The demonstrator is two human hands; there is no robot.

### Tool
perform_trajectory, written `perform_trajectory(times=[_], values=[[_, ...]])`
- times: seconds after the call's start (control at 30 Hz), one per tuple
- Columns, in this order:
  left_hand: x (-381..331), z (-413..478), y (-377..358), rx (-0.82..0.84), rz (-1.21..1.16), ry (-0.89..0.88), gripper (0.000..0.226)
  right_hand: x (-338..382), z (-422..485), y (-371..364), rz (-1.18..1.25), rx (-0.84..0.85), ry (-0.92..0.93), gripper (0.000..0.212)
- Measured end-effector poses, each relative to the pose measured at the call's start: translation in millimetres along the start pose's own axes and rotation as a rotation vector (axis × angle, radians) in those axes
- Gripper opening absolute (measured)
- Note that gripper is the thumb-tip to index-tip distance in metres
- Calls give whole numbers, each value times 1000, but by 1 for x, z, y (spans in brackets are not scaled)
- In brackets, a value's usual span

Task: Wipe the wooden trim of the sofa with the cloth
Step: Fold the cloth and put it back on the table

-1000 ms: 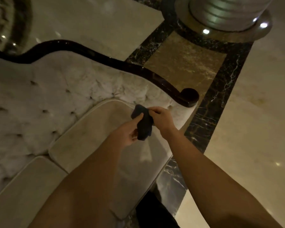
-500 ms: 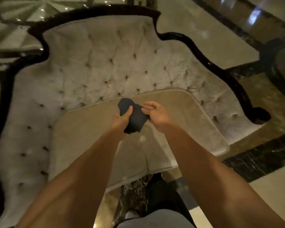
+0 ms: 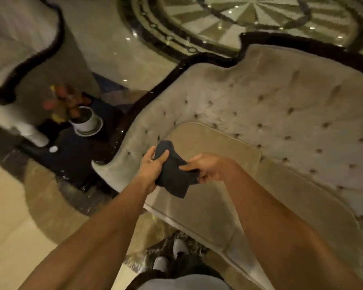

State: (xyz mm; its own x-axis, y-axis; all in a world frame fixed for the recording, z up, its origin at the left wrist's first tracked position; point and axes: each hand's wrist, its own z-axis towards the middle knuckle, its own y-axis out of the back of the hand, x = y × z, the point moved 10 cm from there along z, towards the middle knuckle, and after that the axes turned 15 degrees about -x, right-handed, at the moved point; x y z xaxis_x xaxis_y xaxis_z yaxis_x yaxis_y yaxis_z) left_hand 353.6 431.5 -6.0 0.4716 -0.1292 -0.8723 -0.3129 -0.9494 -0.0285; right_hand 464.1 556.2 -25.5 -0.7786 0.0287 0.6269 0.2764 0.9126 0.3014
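Observation:
A dark cloth (image 3: 174, 176) hangs bunched between both hands above the sofa's seat cushion (image 3: 210, 143). My left hand (image 3: 151, 166) grips its upper end and my right hand (image 3: 210, 167) pinches its right edge. The tufted beige sofa (image 3: 281, 114) fills the right half of the view. Its dark glossy wooden trim (image 3: 155, 88) curves along the top of the backrest and down the left arm, ending left of my left hand. Neither hand nor cloth touches the trim.
A dark side table (image 3: 71, 151) stands left of the sofa arm, with a potted plant in a white pot (image 3: 86, 122). Another sofa with dark trim (image 3: 29, 59) is at the upper left. Polished marble floor (image 3: 6, 227) surrounds everything; my shoes (image 3: 172, 254) stand by the sofa front.
The view has swung left, from the sofa's right end to its left arm, bringing the side table and plant into sight. Both hands still hold the cloth, now pulled a little wider apart.

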Motion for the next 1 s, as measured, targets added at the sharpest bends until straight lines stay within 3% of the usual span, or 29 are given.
perform_trajectory(times=[0.13,0.23,0.4,0.53,0.63,0.8,1.0], values=[[-9,14,87,-166,12,-17,9,51,25,-71,-272,159,103,19],[-15,23,156,-322,-38,-64,7,91,42,-132,-346,222,221,42],[-5,34,247,-528,-221,-57,12,127,60,-215,199,261,55,86],[11,55,291,-643,-349,-5,9,140,77,-274,609,279,-52,52],[17,89,318,-710,-361,16,13,148,95,-310,733,196,-170,39],[46,168,366,-826,-350,88,18,177,157,-355,559,-88,-163,24],[105,234,375,-882,-388,262,21,197,245,-381,157,-207,28,22]])
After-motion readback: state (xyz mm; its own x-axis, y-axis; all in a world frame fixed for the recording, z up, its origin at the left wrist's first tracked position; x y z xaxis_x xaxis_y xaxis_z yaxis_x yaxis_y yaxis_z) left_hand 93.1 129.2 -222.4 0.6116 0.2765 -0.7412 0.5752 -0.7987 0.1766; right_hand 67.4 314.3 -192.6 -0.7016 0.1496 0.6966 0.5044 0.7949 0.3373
